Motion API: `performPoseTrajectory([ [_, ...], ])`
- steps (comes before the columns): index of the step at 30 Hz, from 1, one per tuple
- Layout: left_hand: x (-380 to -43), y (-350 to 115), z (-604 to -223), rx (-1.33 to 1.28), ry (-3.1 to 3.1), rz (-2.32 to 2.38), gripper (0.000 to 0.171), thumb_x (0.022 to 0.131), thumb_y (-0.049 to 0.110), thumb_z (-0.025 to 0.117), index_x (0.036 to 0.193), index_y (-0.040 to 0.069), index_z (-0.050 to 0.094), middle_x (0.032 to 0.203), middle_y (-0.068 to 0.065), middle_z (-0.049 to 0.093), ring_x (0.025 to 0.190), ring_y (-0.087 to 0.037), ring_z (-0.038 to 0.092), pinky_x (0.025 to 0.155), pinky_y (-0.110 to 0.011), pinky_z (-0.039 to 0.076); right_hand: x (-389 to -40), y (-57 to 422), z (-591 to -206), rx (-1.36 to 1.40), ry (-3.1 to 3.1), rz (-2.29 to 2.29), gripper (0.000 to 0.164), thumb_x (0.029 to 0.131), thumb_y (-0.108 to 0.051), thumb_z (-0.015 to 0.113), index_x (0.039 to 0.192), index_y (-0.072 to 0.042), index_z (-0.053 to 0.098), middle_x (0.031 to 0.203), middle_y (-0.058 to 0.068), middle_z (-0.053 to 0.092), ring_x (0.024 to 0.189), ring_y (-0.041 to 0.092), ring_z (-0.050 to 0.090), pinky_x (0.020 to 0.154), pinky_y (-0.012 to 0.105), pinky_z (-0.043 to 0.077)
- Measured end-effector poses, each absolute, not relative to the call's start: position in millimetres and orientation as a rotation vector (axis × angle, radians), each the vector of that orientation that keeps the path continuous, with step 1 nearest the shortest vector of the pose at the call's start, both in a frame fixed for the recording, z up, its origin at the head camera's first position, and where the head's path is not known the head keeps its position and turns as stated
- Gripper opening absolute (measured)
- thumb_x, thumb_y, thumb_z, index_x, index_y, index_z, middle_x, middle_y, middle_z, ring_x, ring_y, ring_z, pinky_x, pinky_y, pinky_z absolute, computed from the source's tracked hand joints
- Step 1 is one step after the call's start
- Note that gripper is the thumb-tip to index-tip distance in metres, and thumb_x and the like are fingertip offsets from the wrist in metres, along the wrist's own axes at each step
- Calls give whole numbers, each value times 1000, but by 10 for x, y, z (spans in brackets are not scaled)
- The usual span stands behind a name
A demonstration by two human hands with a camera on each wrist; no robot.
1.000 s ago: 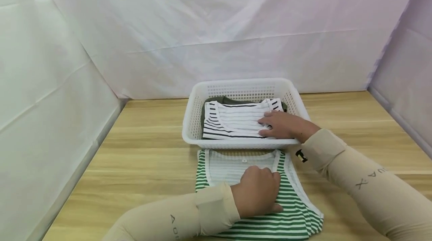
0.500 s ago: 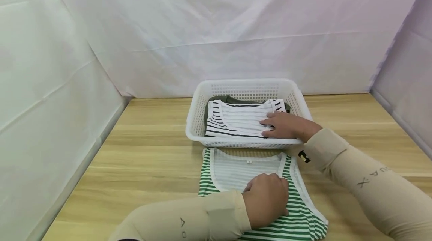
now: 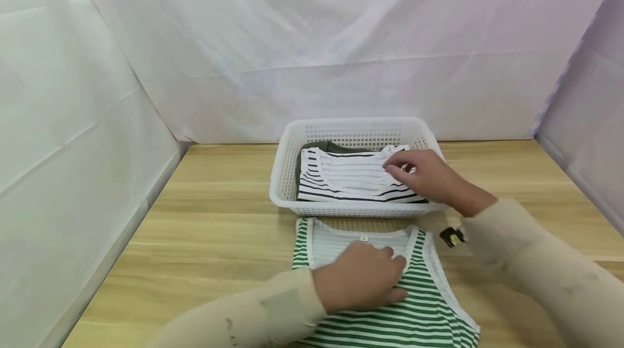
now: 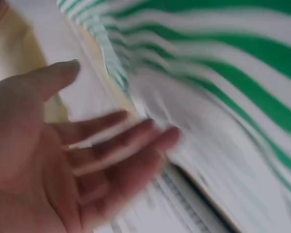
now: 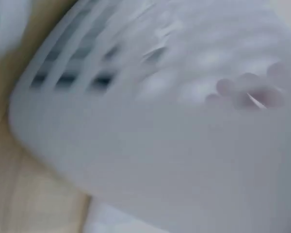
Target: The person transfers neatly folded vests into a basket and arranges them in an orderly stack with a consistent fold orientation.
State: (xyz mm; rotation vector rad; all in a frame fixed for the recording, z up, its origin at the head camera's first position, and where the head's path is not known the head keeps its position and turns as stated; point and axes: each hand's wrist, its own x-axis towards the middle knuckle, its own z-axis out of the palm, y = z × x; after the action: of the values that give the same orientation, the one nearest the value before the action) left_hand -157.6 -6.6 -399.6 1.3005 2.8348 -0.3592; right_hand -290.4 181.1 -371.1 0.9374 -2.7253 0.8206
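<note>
A green-and-white striped tank top (image 3: 419, 304) lies spread on the table, its neckline towards the basket. Over it is my left hand (image 3: 361, 277); in the left wrist view its fingers are apart, loosely bent, and hold nothing. Behind the tank top stands a white plastic basket (image 3: 287, 206) with a black-and-white striped top (image 3: 351, 172) folded inside, on a dark green garment (image 3: 333, 147). Above the basket's right side hovers my right hand (image 3: 429, 174), thumb and fingers loosely bent with nothing visible between them. The right wrist view is blurred; fingertips (image 5: 257, 94) show beyond the basket's rim.
The wooden table (image 3: 209, 218) extends to both sides of the basket. White sheeting (image 3: 312, 39) hangs behind, with more along the left and right. A small dark object (image 3: 452, 236) shows under my right wrist.
My right hand has risen off the folded black-and-white top and shifted slightly right. My left hand has loosened from a curled fist over the tank top and moved a little left.
</note>
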Motion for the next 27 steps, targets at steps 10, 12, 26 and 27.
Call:
performPoseTrajectory([
  [10,-1783,-1105,-3899,1197,3040,51,32,93,43,68,116,21,68,107,2,69,63,-12,62,50,-25,44,-1983,2122,-3847,1376,-2732,1034,11,97,-18,67,94,-29,68,75,-21,57,62,-7,49,53,18,45],
  [12,-1842,-1224,-3948,1136,3050,36,33,91,42,72,117,21,68,108,2,69,63,-14,63,51,-28,46,-1984,2148,-3962,1280,-2861,925,5,97,-26,66,93,-29,68,73,-21,55,62,-7,48,54,18,44],
  [26,-2036,-1437,-4210,1052,3023,31,48,84,39,79,125,20,65,127,-3,65,83,-19,71,56,-34,52,-2154,2237,-4348,843,-3177,663,48,94,-36,69,135,-15,59,70,-18,56,59,-4,48,54,21,41],
  [27,-2038,-1439,-4211,1031,3017,35,49,84,40,79,126,19,64,127,-3,65,85,-19,71,56,-34,52,-2160,2232,-4366,818,-3187,664,52,93,-37,70,138,-14,57,69,-16,56,58,-3,48,53,22,41],
])
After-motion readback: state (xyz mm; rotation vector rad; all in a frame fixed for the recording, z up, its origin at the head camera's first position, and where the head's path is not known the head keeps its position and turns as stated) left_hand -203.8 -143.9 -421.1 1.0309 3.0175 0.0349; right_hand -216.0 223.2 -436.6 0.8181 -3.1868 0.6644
